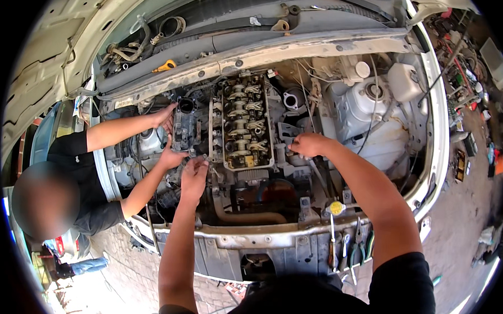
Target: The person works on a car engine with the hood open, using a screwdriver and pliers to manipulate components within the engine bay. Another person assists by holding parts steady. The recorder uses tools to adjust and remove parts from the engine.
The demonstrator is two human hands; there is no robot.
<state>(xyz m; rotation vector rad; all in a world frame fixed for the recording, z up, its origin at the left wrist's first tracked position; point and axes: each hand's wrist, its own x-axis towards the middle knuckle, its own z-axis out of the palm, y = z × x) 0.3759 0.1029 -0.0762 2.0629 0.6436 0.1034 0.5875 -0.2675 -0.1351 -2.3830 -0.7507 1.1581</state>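
An engine with its valve cover off shows the open cylinder head [242,123], its rocker arms and camshaft in view. My left hand [194,177] is closed at the head's front left corner, beside the lower end of a dark intake part [184,127]. A co-worker's two hands hold that part from the left. My right hand [310,144] reaches to the right side of the engine, fingers pinched together near a metal bracket [288,130]. Whatever either of my hands pinches is too small or hidden to make out.
Pliers [359,252] and other hand tools lie along the front crossmember [249,234], near a yellow cap [336,207]. A yellow-handled object [165,66] rests by the cowl. The co-worker [90,179] leans in from the left. Scattered parts cover the ground at right.
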